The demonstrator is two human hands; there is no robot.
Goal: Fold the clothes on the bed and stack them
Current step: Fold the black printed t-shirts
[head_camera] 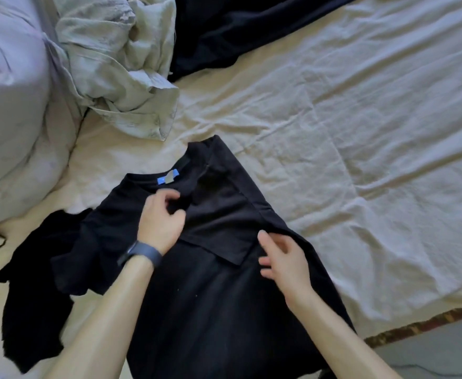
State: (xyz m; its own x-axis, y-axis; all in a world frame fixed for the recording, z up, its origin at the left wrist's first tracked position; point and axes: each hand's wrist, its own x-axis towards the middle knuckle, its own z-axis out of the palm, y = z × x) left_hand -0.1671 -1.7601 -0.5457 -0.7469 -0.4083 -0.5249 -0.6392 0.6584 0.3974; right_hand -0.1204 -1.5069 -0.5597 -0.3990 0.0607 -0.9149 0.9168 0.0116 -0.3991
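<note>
A black T-shirt [210, 296] with a blue neck label [167, 178] lies flat on the cream bed sheet [361, 132], collar pointing away from me. Its right side and sleeve are folded in over the chest. My left hand [160, 220], with a dark band on its wrist, lies on the chest just below the collar, its thumb and curled fingers pinching a bit of the fabric. My right hand [281, 258] rests with relaxed, spread fingers on the shirt at the folded right edge.
A second black garment [33, 269] lies crumpled to the left of the shirt. A rumpled pale grey-green shirt [115, 64] and a dark navy garment [238, 23] lie at the far side. A lilac duvet [8, 105] bulges at left. The bed edge and floor [443, 351] are at lower right.
</note>
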